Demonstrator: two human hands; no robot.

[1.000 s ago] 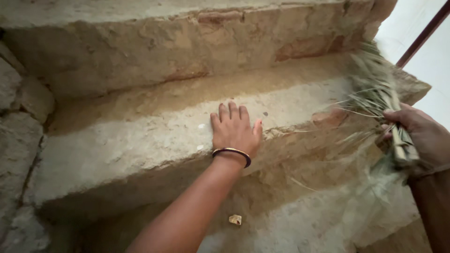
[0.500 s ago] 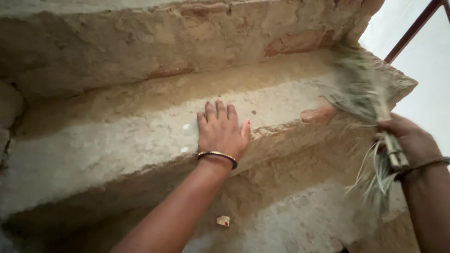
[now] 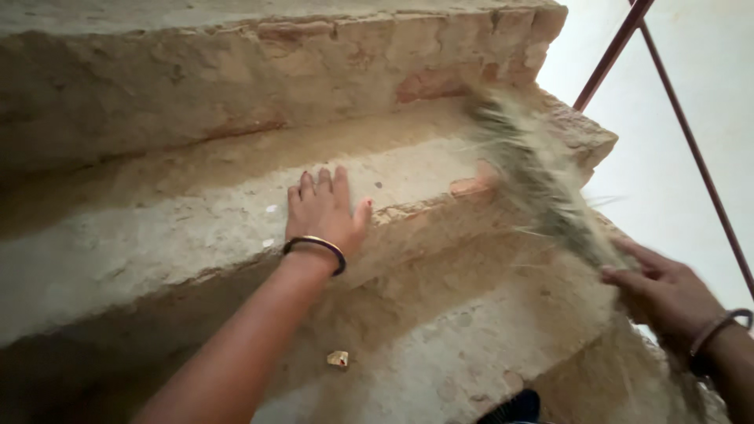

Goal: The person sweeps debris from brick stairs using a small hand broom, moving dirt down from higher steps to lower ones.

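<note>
Rough, sandy concrete fills the view — a flight of worn steps with brick showing through at the chipped edges. My left hand point(image 3: 322, 213) lies flat on the middle step point(image 3: 157, 235), fingers together and palm pressed down near the front lip, a dark bangle point(image 3: 316, 250) at the wrist. My right hand point(image 3: 664, 290) is low at the right side, fingers curled around the handle end of a grass broom point(image 3: 534, 177). Its pale bristles slant up and left, blurred, their tips at the back of the same step's right end, beside the exposed brick at the edge. A thin bracelet point(image 3: 716, 330) circles that wrist. A small tan chip of rubble point(image 3: 338, 359) sits on the lower step point(image 3: 471, 353), below my left forearm. Beyond the open side of the stairs, a dark red metal rail point(image 3: 609, 55) crosses a white wall.

To sweep well here, I judge the bristles should stay low and flat against the tread, reaching right into the corner where it meets the riser — with the braced hand kept clear of the stroke.
</note>
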